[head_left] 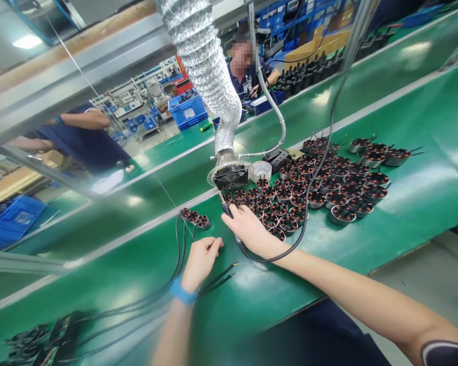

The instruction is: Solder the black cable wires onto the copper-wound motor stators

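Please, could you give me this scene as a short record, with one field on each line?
right hand: holds a pen-like corded tool, tip pointing toward the fan
left hand: fingers pinched; a thin strand runs to it
near left hand: three round parts with black cables
beyond right hand: many round metal-sided parts, grouped
ventilation: dark fan below a foil duct
surface: green bench
other people: one across the bench, another at upper left

There are 3 leftmost rings (193,217), 1 soldering iron (227,208), 1 foil duct (204,56).
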`<state>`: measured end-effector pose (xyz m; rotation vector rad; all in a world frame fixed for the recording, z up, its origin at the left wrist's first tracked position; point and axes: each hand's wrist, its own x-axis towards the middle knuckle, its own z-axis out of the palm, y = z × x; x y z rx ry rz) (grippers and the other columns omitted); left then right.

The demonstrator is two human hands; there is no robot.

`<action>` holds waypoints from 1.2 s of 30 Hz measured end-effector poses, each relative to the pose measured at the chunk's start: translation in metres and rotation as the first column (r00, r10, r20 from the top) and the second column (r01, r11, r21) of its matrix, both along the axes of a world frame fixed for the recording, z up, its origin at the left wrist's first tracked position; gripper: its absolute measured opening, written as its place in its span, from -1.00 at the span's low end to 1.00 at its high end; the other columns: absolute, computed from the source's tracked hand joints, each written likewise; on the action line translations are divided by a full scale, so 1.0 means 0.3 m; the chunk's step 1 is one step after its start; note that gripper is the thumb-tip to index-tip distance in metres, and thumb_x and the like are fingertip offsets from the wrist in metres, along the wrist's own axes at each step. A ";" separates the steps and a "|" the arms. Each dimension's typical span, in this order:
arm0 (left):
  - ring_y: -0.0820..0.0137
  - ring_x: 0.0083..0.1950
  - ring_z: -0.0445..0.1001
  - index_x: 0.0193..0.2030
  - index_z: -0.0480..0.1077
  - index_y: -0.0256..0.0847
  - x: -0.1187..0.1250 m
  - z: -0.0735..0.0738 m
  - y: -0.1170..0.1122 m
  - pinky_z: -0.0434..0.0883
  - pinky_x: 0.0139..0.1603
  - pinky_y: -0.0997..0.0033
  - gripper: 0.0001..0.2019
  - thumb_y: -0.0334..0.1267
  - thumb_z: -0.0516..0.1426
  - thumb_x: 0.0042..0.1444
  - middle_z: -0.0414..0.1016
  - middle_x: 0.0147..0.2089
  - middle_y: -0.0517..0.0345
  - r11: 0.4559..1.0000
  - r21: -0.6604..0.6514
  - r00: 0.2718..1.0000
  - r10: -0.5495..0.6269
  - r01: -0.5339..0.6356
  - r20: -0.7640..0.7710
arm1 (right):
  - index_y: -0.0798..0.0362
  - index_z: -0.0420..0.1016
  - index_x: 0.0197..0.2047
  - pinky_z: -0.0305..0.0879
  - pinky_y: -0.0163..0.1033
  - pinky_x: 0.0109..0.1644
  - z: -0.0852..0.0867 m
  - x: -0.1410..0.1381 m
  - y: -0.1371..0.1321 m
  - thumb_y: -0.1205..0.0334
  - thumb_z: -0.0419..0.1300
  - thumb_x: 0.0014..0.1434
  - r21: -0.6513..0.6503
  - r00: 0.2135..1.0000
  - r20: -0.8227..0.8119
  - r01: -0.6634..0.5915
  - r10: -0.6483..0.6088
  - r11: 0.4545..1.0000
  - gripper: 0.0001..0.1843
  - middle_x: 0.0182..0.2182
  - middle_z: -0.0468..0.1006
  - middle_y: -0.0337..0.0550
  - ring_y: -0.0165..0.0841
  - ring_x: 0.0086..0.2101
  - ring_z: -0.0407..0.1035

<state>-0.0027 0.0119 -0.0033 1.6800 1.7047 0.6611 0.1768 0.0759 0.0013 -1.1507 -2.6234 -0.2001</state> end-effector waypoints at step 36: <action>0.43 -0.42 0.35 -0.38 0.54 -0.29 -0.011 -0.066 0.023 0.25 -0.37 0.45 -0.68 -0.11 0.11 0.22 0.47 -0.46 0.16 0.989 0.030 0.966 0.136 -0.146 0.218 | 0.01 0.21 0.13 0.43 -0.17 -0.09 -0.092 0.030 -0.125 0.54 0.21 0.10 -0.377 0.790 -0.612 -0.343 0.047 0.860 -0.43 0.01 0.23 -0.03 -0.31 -0.22 0.43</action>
